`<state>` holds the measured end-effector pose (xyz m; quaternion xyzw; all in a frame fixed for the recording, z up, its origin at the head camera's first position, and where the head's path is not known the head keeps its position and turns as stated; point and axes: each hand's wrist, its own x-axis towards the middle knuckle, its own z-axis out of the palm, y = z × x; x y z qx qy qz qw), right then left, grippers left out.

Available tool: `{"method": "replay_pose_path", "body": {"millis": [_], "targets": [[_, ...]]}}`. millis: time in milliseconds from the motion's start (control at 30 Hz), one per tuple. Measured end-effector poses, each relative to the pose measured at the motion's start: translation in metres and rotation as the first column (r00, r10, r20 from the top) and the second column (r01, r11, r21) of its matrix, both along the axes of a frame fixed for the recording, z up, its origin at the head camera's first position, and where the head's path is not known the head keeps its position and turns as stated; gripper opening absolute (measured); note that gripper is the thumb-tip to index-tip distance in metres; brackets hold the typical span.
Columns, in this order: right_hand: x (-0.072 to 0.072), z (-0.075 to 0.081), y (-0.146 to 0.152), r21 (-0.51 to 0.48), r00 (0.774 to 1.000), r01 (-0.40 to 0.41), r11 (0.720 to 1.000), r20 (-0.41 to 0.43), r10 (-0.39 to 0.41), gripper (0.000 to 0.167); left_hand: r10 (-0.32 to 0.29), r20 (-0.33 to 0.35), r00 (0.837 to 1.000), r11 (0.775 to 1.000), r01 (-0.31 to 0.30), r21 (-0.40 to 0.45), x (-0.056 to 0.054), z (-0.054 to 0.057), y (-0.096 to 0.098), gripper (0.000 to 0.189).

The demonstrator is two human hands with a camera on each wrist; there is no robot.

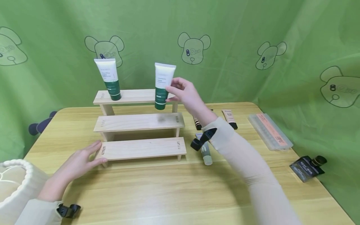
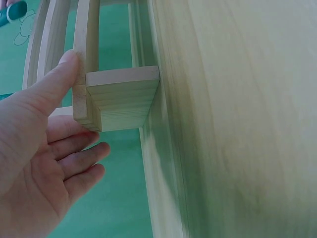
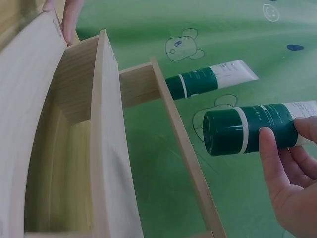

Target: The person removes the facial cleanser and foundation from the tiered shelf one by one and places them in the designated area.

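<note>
My right hand (image 1: 184,93) pinches a white-and-green squeeze tube (image 1: 161,97), its green cap pointing down. The tube hangs just in front of the top tier's right end; in the right wrist view its cap (image 3: 225,133) is apart from the boards. A matching tube (image 1: 111,81) stands on its cap at the left of the top tier. My left hand (image 1: 78,161) holds the left end of the lowest tier of the three-tier wooden shelf (image 1: 143,148). In the left wrist view, the thumb (image 2: 62,79) lies on the board's edge, with the fingers around its end.
Right of the shelf lie a grey tube (image 1: 206,154), a beige tube (image 1: 229,117) and a dark-capped tube (image 1: 197,123) partly behind my arm. Farther right are a flat clear case (image 1: 270,131) and a dark packet with a black-capped item (image 1: 306,168). A white ruffled lamp-like object (image 1: 26,178) stands front left.
</note>
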<state>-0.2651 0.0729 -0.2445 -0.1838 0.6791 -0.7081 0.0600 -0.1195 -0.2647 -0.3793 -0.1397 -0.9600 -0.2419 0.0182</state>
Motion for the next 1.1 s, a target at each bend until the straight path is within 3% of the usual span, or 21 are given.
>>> {"method": "replay_pose_path", "body": {"millis": [400,667,900,1100], "targets": [[0.015,-0.022,0.063,0.0,0.998,0.056,0.998,-0.004,-0.056,0.027,-0.002,-0.007,1.0,1.0,0.002,-0.003,0.0,-0.001,-0.001,0.076],[0.025,-0.043,0.1,0.133,0.993,0.117,0.984,-0.011,-0.117,0.032,0.003,-0.002,1.0,1.0,-0.003,-0.001,0.0,0.0,-0.001,0.076],[0.032,-0.065,0.13,0.191,0.988,0.143,0.971,0.033,-0.152,0.032,0.001,-0.002,1.0,1.0,-0.001,-0.004,0.0,0.0,-0.001,0.075],[0.037,-0.085,0.155,0.261,0.987,0.151,0.954,0.019,-0.162,0.034,0.001,0.003,1.0,1.0,-0.001,-0.002,0.0,0.0,0.0,0.076]]}}
